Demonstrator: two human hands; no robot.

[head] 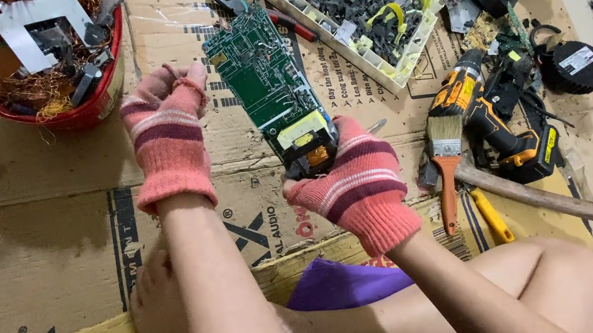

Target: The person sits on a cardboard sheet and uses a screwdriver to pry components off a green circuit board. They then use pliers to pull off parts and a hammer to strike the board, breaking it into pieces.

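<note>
Gripping flat green circuit board [268, 82], knit-gloved right hand [354, 181]

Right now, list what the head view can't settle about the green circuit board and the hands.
- Circuit board: underside faces away, hidden.
- Right hand: the striped glove and board's lower end cover its fingertips.
- Left hand: whether it touches the board's edge is unclear.
- Red basket: cut off by the top edge.

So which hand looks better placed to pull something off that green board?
Probably the left hand. The right hand is already wrapped around the transformer end of the green circuit board, holding it up. The left one touches only the board's edge with its fingertips, so it seems freer to move.
</note>
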